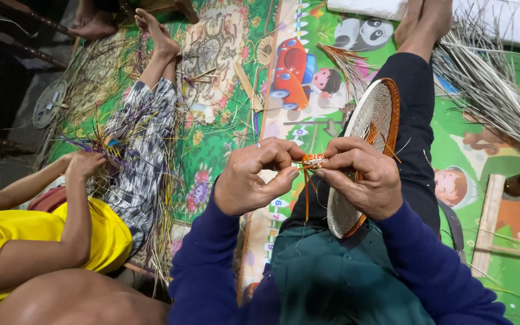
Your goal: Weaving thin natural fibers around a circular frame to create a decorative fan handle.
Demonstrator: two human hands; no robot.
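My left hand (253, 176) and my right hand (362, 178) meet in front of me, both pinching a small orange-and-white coiled woven piece (313, 160). Orange strips (306, 195) hang down from it. A round woven disc (369, 138), pale with an orange rim, leans on my leg behind my right hand; that hand partly covers it. My sleeves are dark blue and a ring is on my left hand.
A person in a yellow top (43, 241) sits at the left, a hand (83, 164) on a bundle of straw and purple strips. A pile of dry grass fibres (495, 90) lies at the upper right. A wooden stick (487, 222) rests on the colourful printed mat (224, 120).
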